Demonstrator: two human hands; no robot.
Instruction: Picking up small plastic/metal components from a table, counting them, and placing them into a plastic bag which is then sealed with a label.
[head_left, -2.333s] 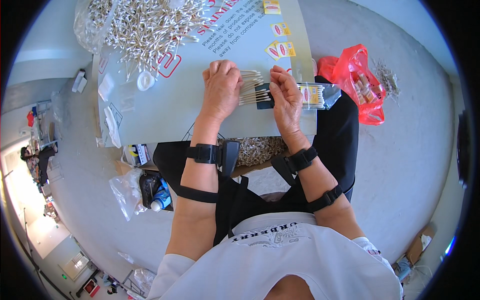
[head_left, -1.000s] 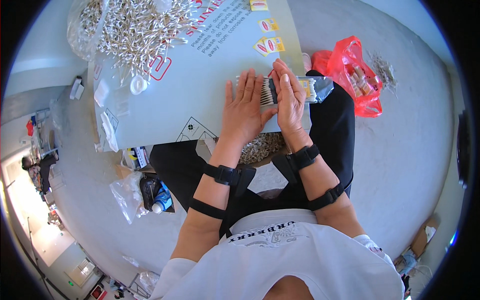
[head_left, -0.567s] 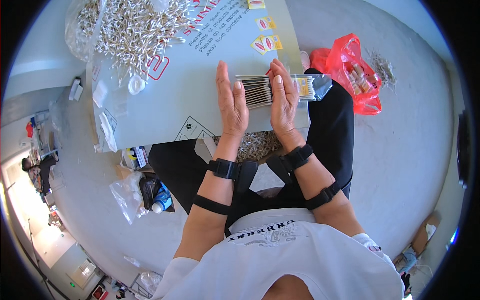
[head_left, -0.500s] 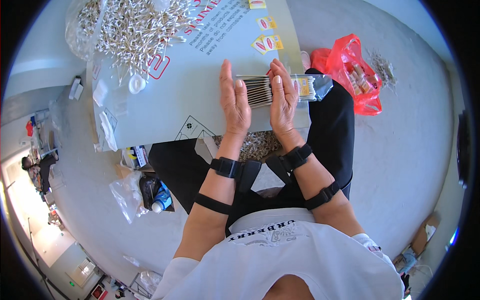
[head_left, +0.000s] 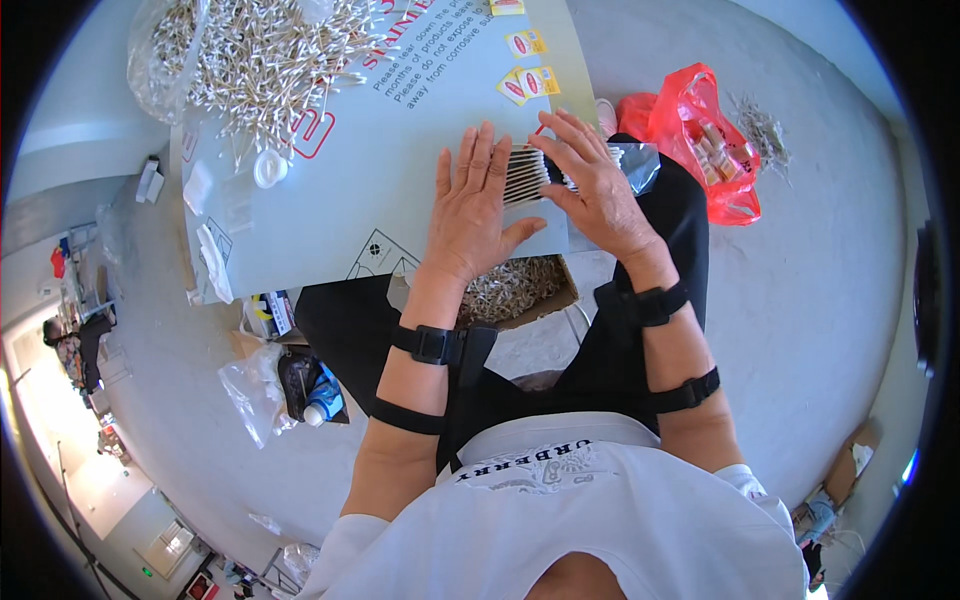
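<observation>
A flat row of cotton swabs point(head_left: 524, 177) lies near the table's right edge. My left hand point(head_left: 472, 205) rests palm down against the row's left end, its fingers stretched out and its thumb apart. My right hand point(head_left: 603, 200) is over the right part of the row, fingers spread and slightly bent, the thumb close to the swabs. It hides part of the row. Beyond it, a clear plastic bag point(head_left: 641, 168) sticks out past the table edge, with more swab tips showing at its mouth.
A big pile of loose swabs point(head_left: 270, 70) covers the table's far left beside a small white round lid point(head_left: 270, 169). Yellow label cards point(head_left: 538, 81) lie at the far right. A red plastic bag point(head_left: 700, 140) is on the floor, and a carton of swabs point(head_left: 515, 288) is below the table.
Both hands have turned from upright, edge-on palms to palm down. The right hand has spread its fingers and moved slightly right; the left has flattened against the swabs' left end.
</observation>
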